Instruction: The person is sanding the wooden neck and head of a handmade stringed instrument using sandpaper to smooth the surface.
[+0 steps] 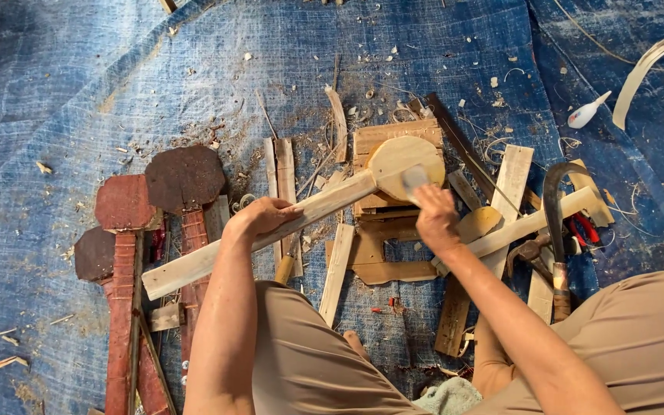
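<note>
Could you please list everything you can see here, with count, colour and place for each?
Paddle-shaped wooden piece: one, pale, centre, round end resting on a wooden block.
Small pale pad: one, grey-white, on the round end.
Dark paddle-shaped pieces: three, red-brown, left.
Loose wood slats: several, pale, middle.
Second pale paddle piece: one, right of centre.
Curved blade tool: one, dark, wooden handle, right.
Pliers: one, red handles, right.
Tarp: one, blue, underneath, strewn with shavings.
Left hand: grips the handle.
Right hand: presses the pad.
</note>
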